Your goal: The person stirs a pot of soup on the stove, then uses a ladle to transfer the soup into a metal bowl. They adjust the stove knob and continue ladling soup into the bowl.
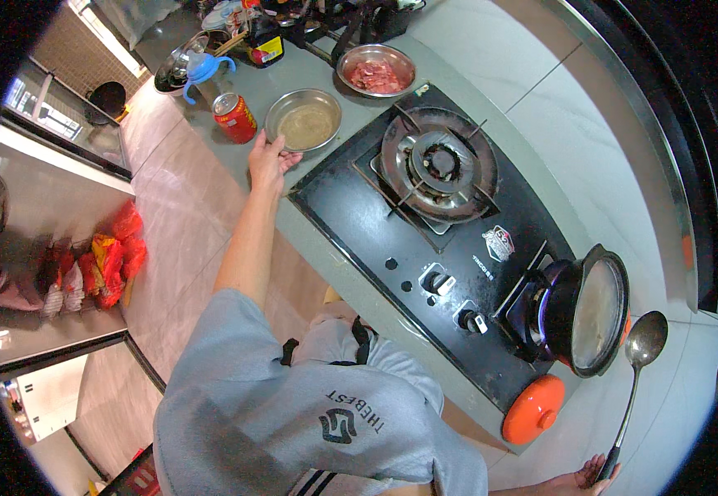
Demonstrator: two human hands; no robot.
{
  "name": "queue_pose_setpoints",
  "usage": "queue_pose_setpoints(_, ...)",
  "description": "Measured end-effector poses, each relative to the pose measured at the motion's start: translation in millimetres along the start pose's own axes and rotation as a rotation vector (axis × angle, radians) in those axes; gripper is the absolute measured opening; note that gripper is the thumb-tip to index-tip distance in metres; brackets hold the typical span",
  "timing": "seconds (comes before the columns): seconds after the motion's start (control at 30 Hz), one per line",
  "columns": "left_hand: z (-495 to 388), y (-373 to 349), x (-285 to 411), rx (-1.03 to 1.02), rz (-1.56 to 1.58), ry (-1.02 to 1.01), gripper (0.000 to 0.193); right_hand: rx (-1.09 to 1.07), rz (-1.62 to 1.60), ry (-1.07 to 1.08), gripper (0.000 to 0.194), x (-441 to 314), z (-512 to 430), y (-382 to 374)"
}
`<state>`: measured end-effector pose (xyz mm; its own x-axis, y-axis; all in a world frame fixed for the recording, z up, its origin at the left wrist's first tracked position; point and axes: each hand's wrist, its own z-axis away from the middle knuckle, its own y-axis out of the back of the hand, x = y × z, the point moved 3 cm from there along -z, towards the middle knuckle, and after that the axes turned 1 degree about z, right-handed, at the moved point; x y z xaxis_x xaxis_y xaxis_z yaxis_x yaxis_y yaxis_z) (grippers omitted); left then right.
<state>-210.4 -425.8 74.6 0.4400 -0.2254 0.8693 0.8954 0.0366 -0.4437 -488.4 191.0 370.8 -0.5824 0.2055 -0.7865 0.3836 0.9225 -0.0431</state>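
My left hand [270, 162] grips the near rim of a shallow steel bowl [303, 121] that holds a thin layer of cloudy liquid, on the grey counter. At the lower right, my right hand [597, 474] holds the black handle of a long metal ladle [646, 340], its bowl beside the pot. A dark pot [594, 316] of whitish liquid sits over a lit blue flame. The left burner [441, 162] is bare, with no flame visible. A steel bowl [376, 70] of raw sliced meat stands beyond the hob.
A red can [234, 118] stands just left of my left hand. Behind it are a blue-handled bottle [205, 71], a dark sauce bottle [264, 43] and more bowls. An orange lid [534, 409] rests at the hob's near right corner. A tiled wall [582, 124] borders the counter.
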Motion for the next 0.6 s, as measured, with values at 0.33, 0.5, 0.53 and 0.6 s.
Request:
queue_pose_setpoints(0.33, 39.9, -24.6, 43.1, -0.051, -0.02, -0.082, 0.054, 0.0, 0.052, 0.027, 0.046, -3.9, 4.0, -11.0)
queue_pose_setpoints(0.5, 89.8, -59.1, 86.1, -0.215, -0.078, -0.047, 0.053, -0.006, 0.021, 0.006, 0.045, 2.9, 4.8, -15.6)
queue_pose_setpoints(0.53, 102.3, -66.0, 91.8, -0.262, -0.096, -0.023, 0.053, 0.0, 0.012, -0.005, 0.045, 4.8, 4.2, -15.0)
queue_pose_setpoints(0.6, 127.8, -80.4, 98.8, -0.337, -0.115, 0.023, 0.053, -0.016, -0.018, -0.015, 0.043, 10.3, 1.8, -13.4)
